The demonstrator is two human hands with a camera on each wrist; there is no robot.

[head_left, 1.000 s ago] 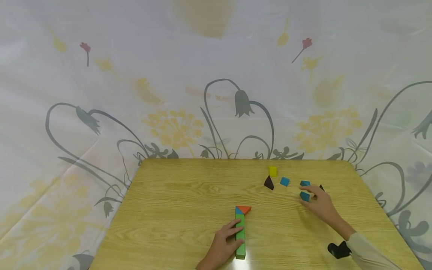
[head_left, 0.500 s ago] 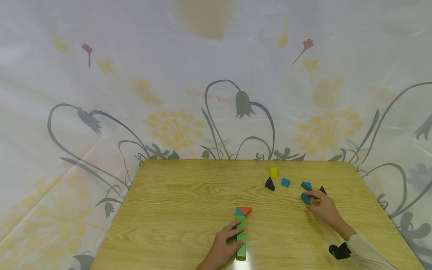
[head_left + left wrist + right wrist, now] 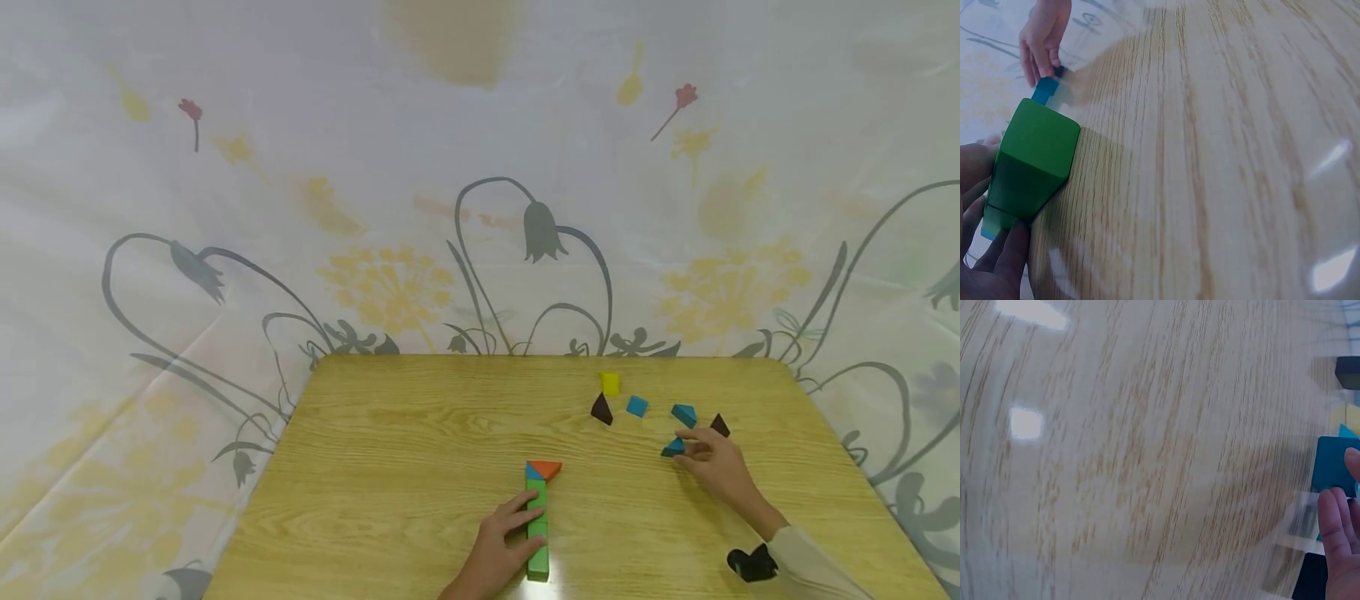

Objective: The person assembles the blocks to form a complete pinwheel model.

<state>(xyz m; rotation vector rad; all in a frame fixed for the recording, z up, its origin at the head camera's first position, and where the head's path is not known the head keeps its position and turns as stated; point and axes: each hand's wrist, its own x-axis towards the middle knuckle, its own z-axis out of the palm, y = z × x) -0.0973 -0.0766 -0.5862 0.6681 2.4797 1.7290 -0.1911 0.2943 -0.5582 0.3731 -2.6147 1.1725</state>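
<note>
A column of green blocks [image 3: 537, 533] lies on the table, held by my left hand [image 3: 495, 537], with its fingers across the column and its thumb on the near part. In the left wrist view a green block [image 3: 1038, 140] stands between fingers and thumb. A blue triangular block [image 3: 534, 472] and an orange triangular block [image 3: 550, 469] meet at the column's far end. On the right, my right hand [image 3: 718, 465] pinches a blue triangular block [image 3: 672, 448]. The right wrist view shows that blue block [image 3: 1335, 464] at thumb and fingertips.
Beyond the right hand lie another blue block [image 3: 684, 414] and a dark block [image 3: 720, 425]. Farther left are a blue square block [image 3: 637, 406], a dark triangular block [image 3: 602, 409] and a yellow block [image 3: 611, 383]. A black object [image 3: 752, 564] is beside the right sleeve.
The blue triangular block at my right fingertips has turned and shifted slightly nearer, away from the other blue block. The right fingers have closed in on it. My left hand stays on the green blocks.
</note>
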